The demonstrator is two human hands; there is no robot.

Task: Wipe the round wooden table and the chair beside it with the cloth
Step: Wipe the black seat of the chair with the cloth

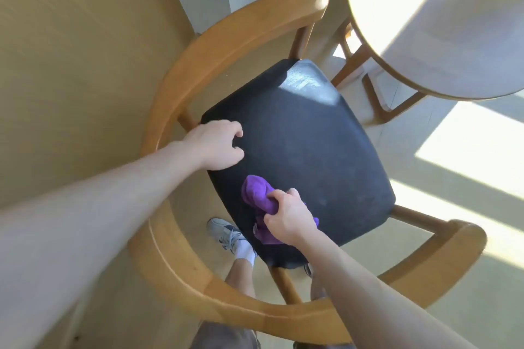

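I look down on a wooden chair [226,37] with a curved backrest rail and a black padded seat [306,144]. My right hand [289,217] grips a bunched purple cloth [256,193] and presses it on the near part of the seat. At the seat's left edge my left hand [217,144] rests with its fingers curled over the padding. The round wooden table [442,31] fills the upper right, partly sunlit.
A tan wall [85,51] runs along the left, close behind the chair's rail. The table's wooden legs [377,102] stand beside the chair's far corner. My leg and grey sneaker [224,234] show under the rail. Sunlit tiled floor [467,150] lies to the right.
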